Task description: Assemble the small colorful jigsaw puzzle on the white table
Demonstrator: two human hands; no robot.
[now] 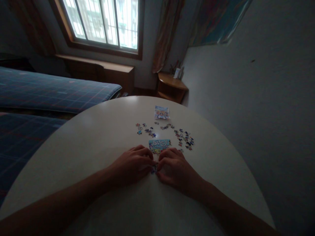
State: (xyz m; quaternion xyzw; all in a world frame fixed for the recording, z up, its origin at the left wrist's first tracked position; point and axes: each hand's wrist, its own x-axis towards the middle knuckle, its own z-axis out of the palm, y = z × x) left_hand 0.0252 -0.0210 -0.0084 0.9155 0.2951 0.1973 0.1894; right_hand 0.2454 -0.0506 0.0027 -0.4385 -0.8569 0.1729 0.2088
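Low over the white table, my left hand (136,164) and my right hand (173,167) meet nearly fingertip to fingertip. Between them are small jigsaw puzzle pieces (154,168), mostly covered by the fingers. Both hands have their fingers bent and closed around these pieces. Just beyond the hands lies a partly assembled puzzle (159,145) with a light blue top and white lettering; my knuckles hide its lower edge. Loose puzzle pieces (188,141) are scattered to the right of it, with more pieces (149,131) to the left and behind.
A small printed packet (161,112) lies on the round white table (103,131) toward the far edge. Beds with blue plaid covers (56,88) stand at the left. Behind are a window (105,23) and a wooden corner shelf (172,82); a wall runs along the right.
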